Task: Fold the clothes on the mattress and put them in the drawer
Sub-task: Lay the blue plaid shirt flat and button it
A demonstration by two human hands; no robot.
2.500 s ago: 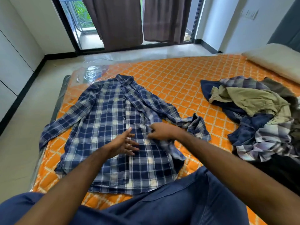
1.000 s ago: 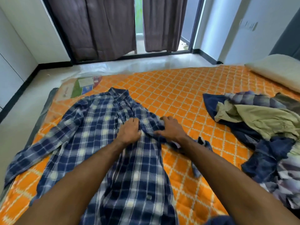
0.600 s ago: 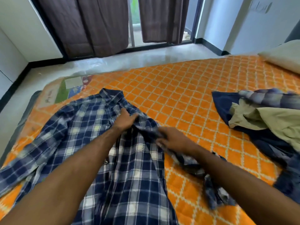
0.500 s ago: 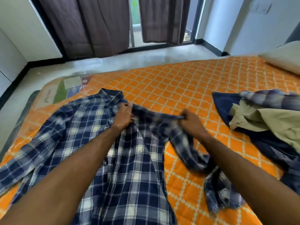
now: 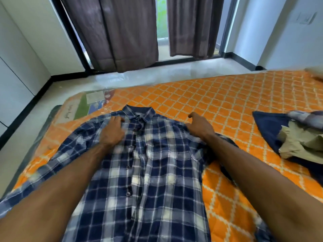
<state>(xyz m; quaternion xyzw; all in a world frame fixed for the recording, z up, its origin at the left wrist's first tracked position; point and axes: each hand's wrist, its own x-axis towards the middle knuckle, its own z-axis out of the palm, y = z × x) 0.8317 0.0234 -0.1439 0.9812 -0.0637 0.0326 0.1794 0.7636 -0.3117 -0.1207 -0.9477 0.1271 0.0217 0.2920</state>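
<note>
A blue and white plaid shirt (image 5: 153,172) lies front up and buttoned on the orange quilted mattress (image 5: 218,102), collar pointing away from me. My left hand (image 5: 112,131) rests flat on the shirt's left chest just below the collar, fingers straight. My right hand (image 5: 200,127) sits at the shirt's right shoulder, fingers curled down over the fabric edge and thumb sticking out. The right sleeve is mostly hidden under my right forearm. The left sleeve stretches out toward the lower left. No drawer is in view.
A pile of unfolded clothes (image 5: 297,140), navy, khaki and grey plaid, lies at the right edge of the mattress. A pillow corner (image 5: 316,73) shows far right. Brown curtains (image 5: 122,32) hang over a glass door beyond the bare floor. A paper label (image 5: 83,107) marks the mattress's far left corner.
The right side of the shirt, bunched between both hands half a second ago, now lies spread flat. My left hand went from gripping near the collar to lying flat; my right hand moved to the shoulder.
</note>
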